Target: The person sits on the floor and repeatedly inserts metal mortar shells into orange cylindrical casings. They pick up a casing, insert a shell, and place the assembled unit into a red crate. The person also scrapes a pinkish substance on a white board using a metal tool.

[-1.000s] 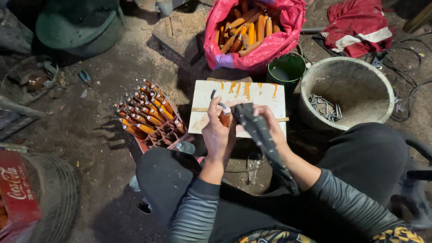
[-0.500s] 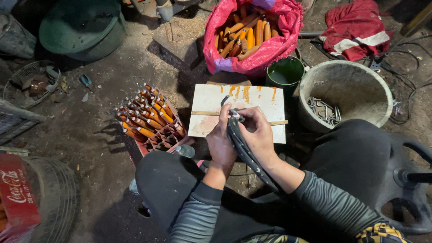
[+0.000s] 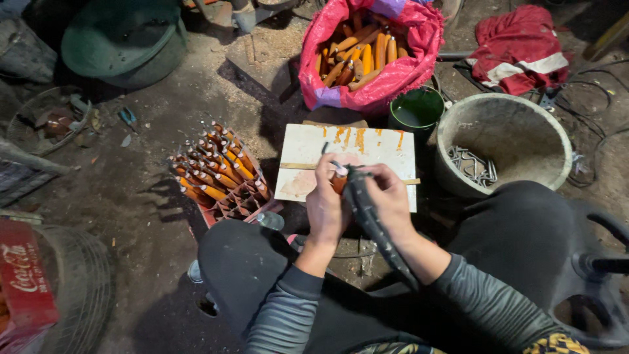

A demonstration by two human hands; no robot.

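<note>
My left hand [image 3: 325, 206] grips an orange wooden handle [image 3: 339, 181] over a white board [image 3: 373, 147] stained with orange drips. My right hand [image 3: 388, 200] holds a dark curved blade [image 3: 375, 226] whose end meets the handle between the two hands. The blade runs back along my right forearm. A thin wooden stick lies across the board just beyond my fingers.
A red crate [image 3: 236, 196] of upright orange handles stands left of the board. A pink sack [image 3: 370, 52] of orange handles lies behind it, beside a green pot [image 3: 417, 111]. A grey bucket [image 3: 504, 141] with metal pieces is at the right. A red cloth [image 3: 521, 46] lies beyond.
Both hands have drawn closer together over the board. The dark blade has swung from the right side in toward the handle in my left hand.
</note>
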